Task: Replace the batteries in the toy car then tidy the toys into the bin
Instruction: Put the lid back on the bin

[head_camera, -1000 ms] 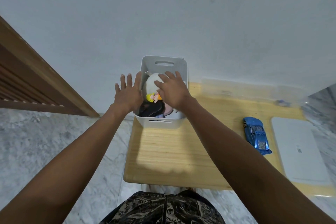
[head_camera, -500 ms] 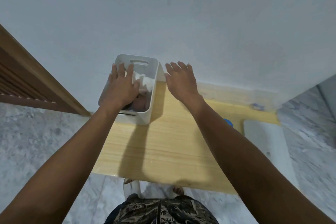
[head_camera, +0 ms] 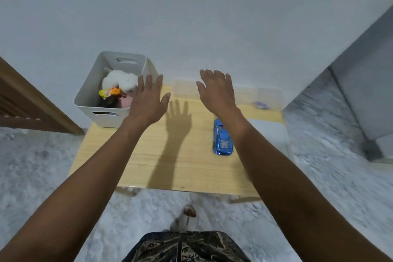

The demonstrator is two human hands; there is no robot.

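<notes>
Both hands hang in the air above a small wooden table, palms down, fingers straight and spread, holding nothing. The left hand hovers over the near right corner of the white bin, its fingertips overlapping the bin's right wall in this view (whether they touch it I cannot tell). The right hand floats further right, above the back part of the table, in front of a clear plastic box that stands against the wall.

The bin sits at the table's back left corner, hard by the left edge, with its front wall facing the person. Inside lie a white plush toy, a small yellow and orange figure and some darker and pink items that are hard to make out.

The blue toy car rests on the table toward the right side, lengthwise, just beside the right forearm and well apart from the bin. Between bin and car the tabletop lies bare, crossed only by the left arm's shadow. Further right a white flat object covers the table's right edge.

The near edge of the table runs just ahead of the person's patterned shorts; marble floor surrounds the table, and a wooden slatted panel stands at the left.
</notes>
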